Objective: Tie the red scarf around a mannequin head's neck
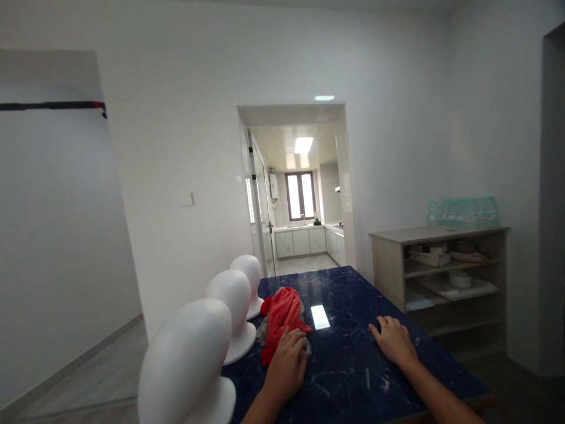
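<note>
My left hand point(289, 359) rests on the near edge of a crumpled red cloth point(285, 312), its fingers loosely bent over the fabric rather than gripped round it. Grey fabric point(261, 333) shows from under the red. On the dark blue marbled tabletop point(342, 377) lies my right hand point(394, 340), palm down near the right edge, thumb apart from the fingers and nothing held. Three white mannequin heads stand in a row along the left side: a near one point(185, 359), a middle one point(232, 294) and a far one point(247, 271).
Right of the table stands a wooden shelf unit point(388, 253) with boxes and trays inside. Several green-tinted plastic bottles point(470, 213) are on its top. Beyond the table a doorway leads into a kitchen with white cabinets point(300, 241). White wall point(185, 141) surrounds the opening.
</note>
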`<state>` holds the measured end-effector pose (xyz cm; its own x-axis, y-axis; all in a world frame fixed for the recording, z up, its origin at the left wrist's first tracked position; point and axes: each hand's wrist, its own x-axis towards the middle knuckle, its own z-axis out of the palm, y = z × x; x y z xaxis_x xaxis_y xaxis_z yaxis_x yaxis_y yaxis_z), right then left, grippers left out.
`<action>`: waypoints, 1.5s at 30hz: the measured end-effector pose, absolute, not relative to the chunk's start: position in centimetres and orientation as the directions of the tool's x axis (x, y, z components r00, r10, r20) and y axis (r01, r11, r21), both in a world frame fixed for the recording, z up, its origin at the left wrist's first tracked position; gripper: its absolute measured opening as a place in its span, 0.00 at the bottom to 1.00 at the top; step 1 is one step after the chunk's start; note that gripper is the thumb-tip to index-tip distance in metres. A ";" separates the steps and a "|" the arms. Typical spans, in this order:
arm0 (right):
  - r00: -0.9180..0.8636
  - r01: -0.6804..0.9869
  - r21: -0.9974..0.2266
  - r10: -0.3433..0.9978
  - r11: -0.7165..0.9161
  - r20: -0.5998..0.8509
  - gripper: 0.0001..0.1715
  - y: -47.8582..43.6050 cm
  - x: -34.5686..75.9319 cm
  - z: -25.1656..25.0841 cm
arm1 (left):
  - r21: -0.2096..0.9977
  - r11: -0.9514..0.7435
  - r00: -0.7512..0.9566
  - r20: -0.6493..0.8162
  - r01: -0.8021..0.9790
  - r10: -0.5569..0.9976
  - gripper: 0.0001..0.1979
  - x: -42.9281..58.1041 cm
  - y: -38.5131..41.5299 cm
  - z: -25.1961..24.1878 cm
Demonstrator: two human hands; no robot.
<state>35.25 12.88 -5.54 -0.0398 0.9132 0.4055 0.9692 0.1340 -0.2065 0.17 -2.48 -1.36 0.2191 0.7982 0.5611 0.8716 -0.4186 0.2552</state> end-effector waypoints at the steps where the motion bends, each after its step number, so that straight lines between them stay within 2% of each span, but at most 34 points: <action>1: -0.040 0.969 -0.208 0.912 0.135 0.407 0.33 13.0 35.3 -5.7 | 0.278 -0.468 0.284 0.510 0.839 0.812 0.13 0.2 -2.7 -1.3; 4: -0.051 0.968 -0.206 0.918 0.142 0.394 0.36 13.5 35.4 -6.1 | 0.381 -0.507 0.399 0.328 0.773 0.856 0.22 0.6 -3.0 -1.5; 6: -0.065 0.967 -0.205 0.924 0.152 0.378 0.37 13.7 35.4 -6.3 | 0.430 -0.476 0.386 0.283 0.767 0.878 0.20 0.8 -2.9 -1.7; 16: -0.098 0.955 -0.223 0.919 0.194 0.381 0.36 13.5 35.5 -6.0 | 0.491 -0.458 0.334 0.323 0.741 0.886 0.16 1.0 -2.8 -1.6; 45: -0.100 0.957 -0.222 0.930 0.188 0.354 0.35 13.4 35.5 -5.7 | 0.496 -0.450 0.341 0.299 0.742 0.891 0.17 0.9 -2.9 -1.4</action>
<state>35.46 13.39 -5.70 -0.1002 0.9298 0.3542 0.9567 0.1878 -0.2222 0.92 -2.90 -1.37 0.3408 0.8914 0.2987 0.7422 -0.4501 0.4964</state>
